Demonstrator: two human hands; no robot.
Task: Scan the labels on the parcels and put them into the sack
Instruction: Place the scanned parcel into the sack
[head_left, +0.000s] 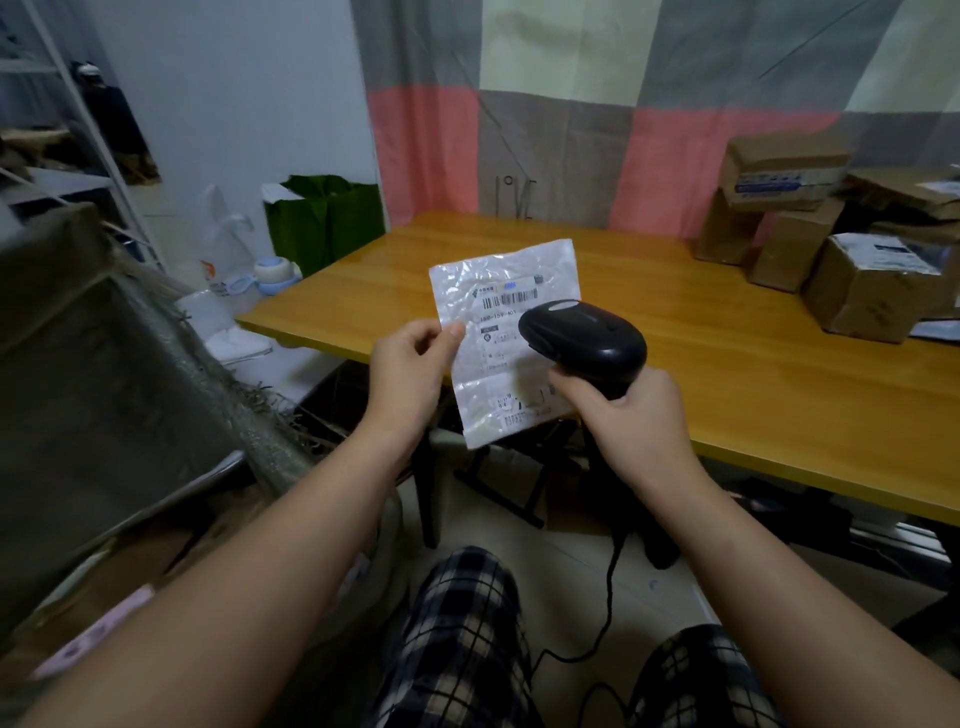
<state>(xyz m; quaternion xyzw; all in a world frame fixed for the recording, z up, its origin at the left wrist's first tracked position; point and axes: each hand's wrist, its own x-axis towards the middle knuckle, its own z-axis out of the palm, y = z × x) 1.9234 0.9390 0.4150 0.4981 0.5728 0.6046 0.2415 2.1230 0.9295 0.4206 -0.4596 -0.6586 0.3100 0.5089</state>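
Observation:
My left hand pinches the left edge of a flat white plastic parcel and holds it upright in front of me, its printed label and barcode facing me. My right hand grips the handle of a black barcode scanner, whose head sits right over the label's right side and hides part of it. A black cable hangs from the scanner down to the floor. The grey woven sack stands open at my left, its frayed rim close to my left forearm.
A wooden table stretches ahead and to the right. Several cardboard boxes are stacked at its far right corner. A green bag and white plastic bags stand on the floor behind the sack. My plaid-trousered knees are below.

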